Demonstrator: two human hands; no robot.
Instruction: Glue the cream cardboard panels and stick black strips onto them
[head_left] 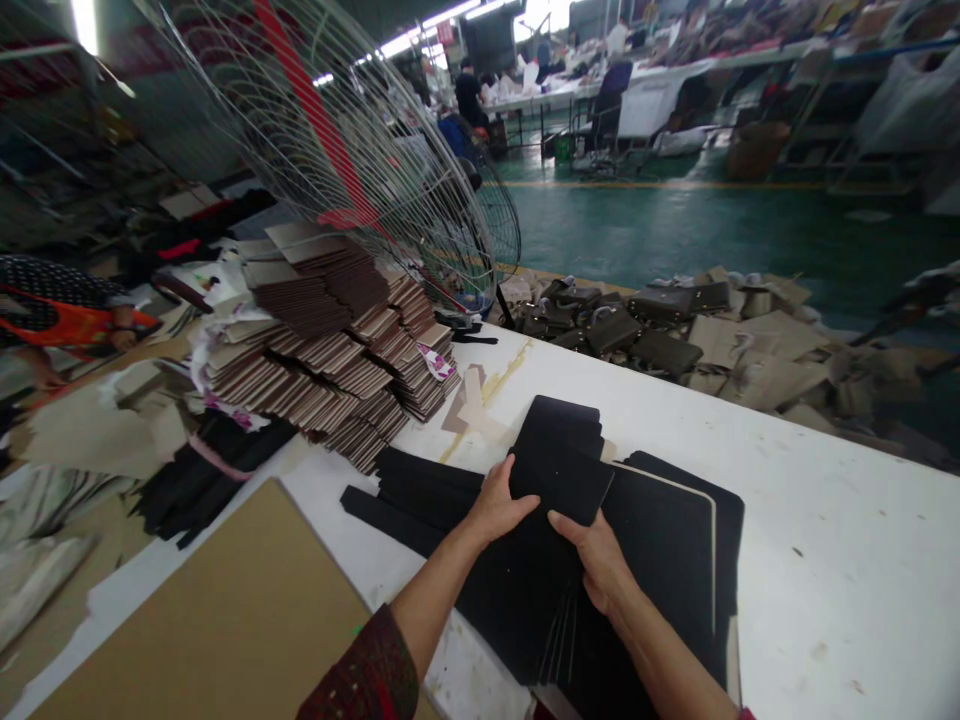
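Note:
Both hands grip a black flat panel (562, 470), one at each side, thumbs on top and fingers underneath. My left hand (501, 502) is closed on its left edge. At the lower right edge, my right hand (596, 555) is closed on the same panel, its fingers partly hidden below. More black panels (660, 550) lie stacked beneath and to the right, one with a pale edge line. Fanned black sheets (559, 635) show just below the hands. Long black strips (420, 485) lie on the white table to the left.
A large wire fan (420, 190) stands beyond stacked brown-edged boards (337, 350). A tan board (202, 620) lies at the lower left of the white table (847, 560). Dark bags and tan scraps (757, 360) are heaped past the far edge. Another person's hand (124, 335) is at far left.

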